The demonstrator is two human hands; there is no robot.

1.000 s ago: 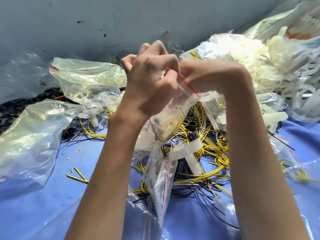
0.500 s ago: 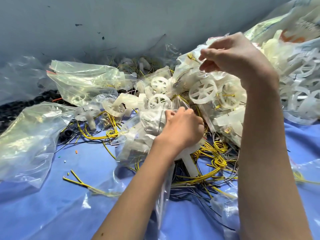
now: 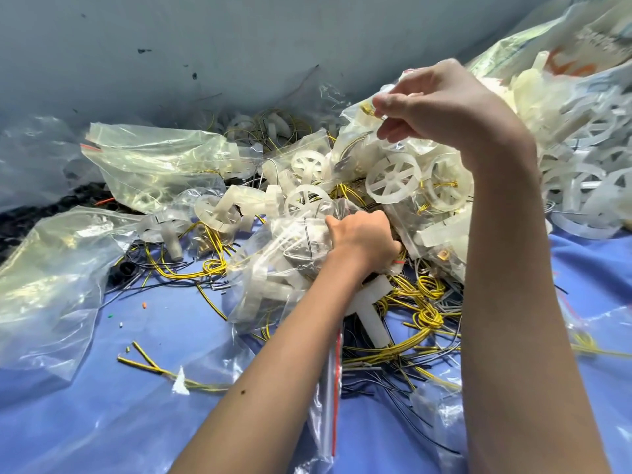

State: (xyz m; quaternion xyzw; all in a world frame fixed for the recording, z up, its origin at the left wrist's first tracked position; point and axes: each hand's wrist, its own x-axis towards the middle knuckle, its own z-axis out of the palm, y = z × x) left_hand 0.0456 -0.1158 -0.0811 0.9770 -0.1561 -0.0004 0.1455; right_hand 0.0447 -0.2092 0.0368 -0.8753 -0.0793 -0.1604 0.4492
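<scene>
My left hand [image 3: 359, 239] is low in the middle, fingers curled round the top of a filled clear zip bag [image 3: 273, 278] that rests on the blue sheet [image 3: 143, 422]. My right hand [image 3: 441, 104] is raised at the upper right, thumb and fingers pinching the edge of another clear bag [image 3: 403, 172] that holds white spoked plastic wheels [image 3: 393, 177] and yellow wire. A white T-shaped plastic part [image 3: 371, 309] lies under my left wrist.
Coils of yellow and black wire [image 3: 424, 319] spread over the sheet. Empty clear bags [image 3: 48, 278] lie at the left, one with a red strip [image 3: 164, 155] behind. Loose white wheels [image 3: 588, 172] pile at the right. A grey wall [image 3: 239, 46] closes the back.
Both hands were together up high pinching one bag's red seal. The left hand has dropped to the sheet with that bag; the right hand moved right and took another bag's edge.
</scene>
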